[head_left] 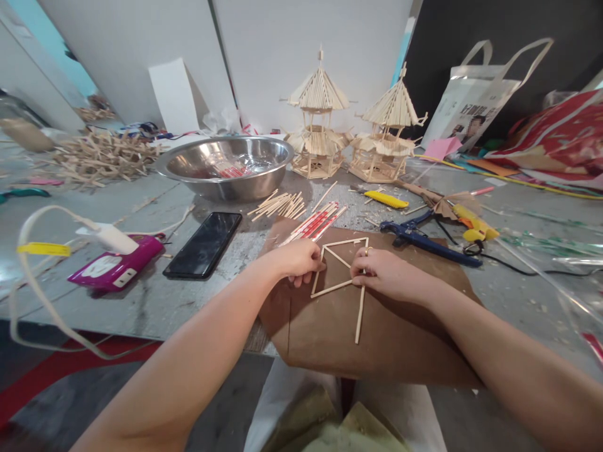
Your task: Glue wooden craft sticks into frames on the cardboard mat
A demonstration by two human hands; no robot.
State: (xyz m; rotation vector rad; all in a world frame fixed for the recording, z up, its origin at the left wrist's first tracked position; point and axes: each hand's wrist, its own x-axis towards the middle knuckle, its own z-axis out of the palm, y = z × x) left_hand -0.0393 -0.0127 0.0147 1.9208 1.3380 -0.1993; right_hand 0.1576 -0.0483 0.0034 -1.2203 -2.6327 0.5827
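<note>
A frame of thin wooden sticks lies over a brown board in front of me. My left hand is closed, fingertips pinching the frame's left side. My right hand, with a ring on one finger, is closed at the frame's right side and hides part of it. One stick runs from below the right fingers toward me; whether it is joined to the frame is hidden. Just beyond the left hand lie wooden sticks in red-printed wrappers, with a pile of short sticks behind them.
Two stick pagodas stand at the back beside a steel basin. To the right are blue pliers, a yellow cutter and a yellow glue gun with its cord. A phone and purple power strip lie left.
</note>
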